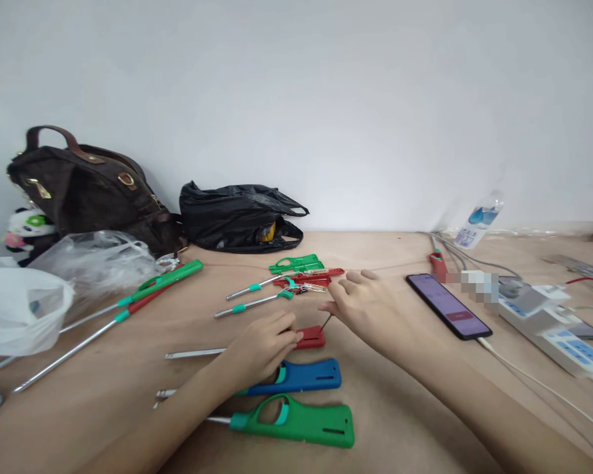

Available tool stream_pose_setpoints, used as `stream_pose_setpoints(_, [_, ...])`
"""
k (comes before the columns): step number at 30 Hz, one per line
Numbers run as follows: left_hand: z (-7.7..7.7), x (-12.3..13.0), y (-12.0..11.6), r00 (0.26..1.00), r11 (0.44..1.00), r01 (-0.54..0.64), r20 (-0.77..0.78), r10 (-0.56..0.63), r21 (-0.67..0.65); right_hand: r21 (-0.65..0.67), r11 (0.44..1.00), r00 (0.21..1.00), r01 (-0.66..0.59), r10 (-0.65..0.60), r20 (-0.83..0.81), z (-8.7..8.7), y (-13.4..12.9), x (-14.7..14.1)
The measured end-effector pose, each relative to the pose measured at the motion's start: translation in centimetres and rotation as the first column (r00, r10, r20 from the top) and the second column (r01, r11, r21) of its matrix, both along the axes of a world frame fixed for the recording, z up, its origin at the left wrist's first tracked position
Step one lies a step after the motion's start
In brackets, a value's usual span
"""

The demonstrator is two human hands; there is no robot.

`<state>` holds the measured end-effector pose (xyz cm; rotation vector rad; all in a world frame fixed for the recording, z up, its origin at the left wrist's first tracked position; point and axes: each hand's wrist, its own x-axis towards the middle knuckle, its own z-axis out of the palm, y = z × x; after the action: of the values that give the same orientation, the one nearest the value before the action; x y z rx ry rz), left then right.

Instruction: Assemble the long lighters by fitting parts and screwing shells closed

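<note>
My left hand [264, 342] is closed on the handle of a red long-necked lighter [312, 338], which lies flat with its metal tube pointing left. My right hand [363, 306] grips a thin dark rod [327, 322]; its tip meets the handle's right end, and my fingers hide the rest of the tool. Nearer to me lie a blue lighter [311, 376] and a green lighter [321, 424], side by side. Beyond my hands are an opened green casing [299, 263], an opened red casing [333, 272] and lighter tubes [250, 305] with their inner parts.
A brown bag [93, 191], a black plastic bag [237, 214] and clear plastic bags [99, 263] stand along the back left. More lighters [168, 282] lie at left. To the right are a phone [449, 306] on a cable, a power strip [548, 329] and a plastic bottle [479, 220].
</note>
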<state>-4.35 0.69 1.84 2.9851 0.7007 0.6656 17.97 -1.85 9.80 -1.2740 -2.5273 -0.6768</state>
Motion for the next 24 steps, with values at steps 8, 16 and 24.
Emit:
stream_pose_setpoints(8, [-0.1, -0.1, 0.0, 1.000, 1.000, -0.002, -0.017, 0.002, 0.010, -0.081, 0.992, 0.971, -0.101, 0.080, -0.227, -1.3, 0.9, 0.2])
stream_pose_setpoints(16, [-0.1, -0.1, 0.1, 1.000, 1.000, -0.003, 0.016, 0.003, -0.020, -0.100, 0.992, 0.992, -0.077, 0.066, -0.112, -0.8, 1.0, 0.3])
stream_pose_setpoints(24, [-0.3, -0.1, 0.3, 1.000, 0.999, 0.011, 0.025, -0.010, -0.035, 0.021, 0.997, 0.994, -0.071, 0.073, -0.081, -1.2, 1.5, 0.4])
